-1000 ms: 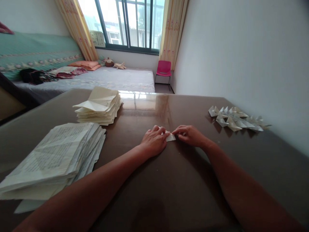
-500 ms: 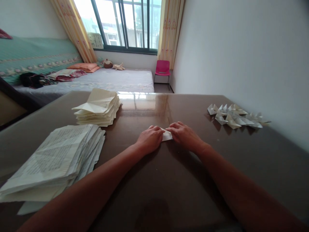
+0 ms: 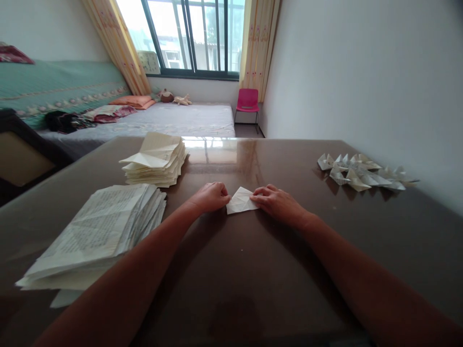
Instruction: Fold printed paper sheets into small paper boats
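A small folded piece of white paper (image 3: 240,201) lies on the brown glossy table (image 3: 231,270), between my two hands. At its left edge my left hand (image 3: 212,196) is closed, the thumb and fingertips pinching the paper's side. My right hand (image 3: 275,202) rests on the right part of the paper, fingers pressed together over its edge. Creases run across the paper's face, and its top comes to a blunt point.
Left of my arms lie a stack of written sheets (image 3: 97,221) and, behind it, a pile of yellowish folded papers (image 3: 155,161). Several folded paper shapes (image 3: 358,173) stand at the right. Past the table are a bed (image 3: 195,118) and a pink chair (image 3: 248,100).
My left hand has moved left, away from my right hand, so more of the folded paper shows. The whole view has shifted slightly, with the scene further right.
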### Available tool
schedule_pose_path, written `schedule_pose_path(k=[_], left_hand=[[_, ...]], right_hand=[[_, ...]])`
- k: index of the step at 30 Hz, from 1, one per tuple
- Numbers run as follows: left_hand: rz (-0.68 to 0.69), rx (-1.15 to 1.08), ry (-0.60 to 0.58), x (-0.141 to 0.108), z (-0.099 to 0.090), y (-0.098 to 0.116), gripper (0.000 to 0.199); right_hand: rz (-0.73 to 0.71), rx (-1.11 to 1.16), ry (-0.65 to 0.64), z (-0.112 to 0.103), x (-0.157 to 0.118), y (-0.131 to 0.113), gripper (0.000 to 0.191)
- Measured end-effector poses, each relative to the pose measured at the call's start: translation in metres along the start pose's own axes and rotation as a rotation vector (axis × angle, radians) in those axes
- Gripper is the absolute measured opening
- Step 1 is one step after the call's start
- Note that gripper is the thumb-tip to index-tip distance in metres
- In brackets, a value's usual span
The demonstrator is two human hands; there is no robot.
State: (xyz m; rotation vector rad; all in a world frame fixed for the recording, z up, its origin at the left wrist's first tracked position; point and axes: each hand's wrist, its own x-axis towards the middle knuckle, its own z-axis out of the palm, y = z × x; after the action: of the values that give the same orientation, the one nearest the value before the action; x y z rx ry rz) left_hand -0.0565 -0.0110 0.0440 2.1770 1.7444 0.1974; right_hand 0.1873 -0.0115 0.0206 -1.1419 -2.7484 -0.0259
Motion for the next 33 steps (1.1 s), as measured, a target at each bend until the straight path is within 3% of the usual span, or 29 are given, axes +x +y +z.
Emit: schedule_pose_path(k=[3, 7, 12, 21, 25, 30, 33], left_hand=[[-0.014, -0.093, -0.030, -0.001, 0.002, -0.001, 0.028], [-0.023, -0.093, 0.023, -0.004, 0.007, 0.001, 0.022], [-0.016, -0.010, 0.033, -0.006, 0.009, 0.006, 0.014], [0.028, 0.262, 0.144, -0.015, 0.023, 0.018, 0.020], [0.102, 0.312, 0.092, -0.019, 0.018, 0.019, 0.024], [0.374, 0.285, -0.030, -0.025, 0.002, 0.008, 0.022], [0.420, 0.279, -0.053, -0.029, 0.000, 0.010, 0.024]], right_hand=[[0.003, -0.005, 0.002, 0.001, 0.000, -0.001, 0.031], [0.009, -0.016, 0.000, 0.001, 0.000, -0.002, 0.031], [0.012, -0.018, -0.005, 0.000, 0.000, -0.003, 0.030], [0.004, -0.043, -0.021, -0.002, -0.001, -0.006, 0.032], [0.006, -0.054, -0.032, -0.003, -0.002, -0.006, 0.032], [-0.018, -0.075, -0.054, -0.005, -0.003, -0.006, 0.035], [-0.054, -0.078, -0.038, -0.003, -0.003, -0.005, 0.037]])
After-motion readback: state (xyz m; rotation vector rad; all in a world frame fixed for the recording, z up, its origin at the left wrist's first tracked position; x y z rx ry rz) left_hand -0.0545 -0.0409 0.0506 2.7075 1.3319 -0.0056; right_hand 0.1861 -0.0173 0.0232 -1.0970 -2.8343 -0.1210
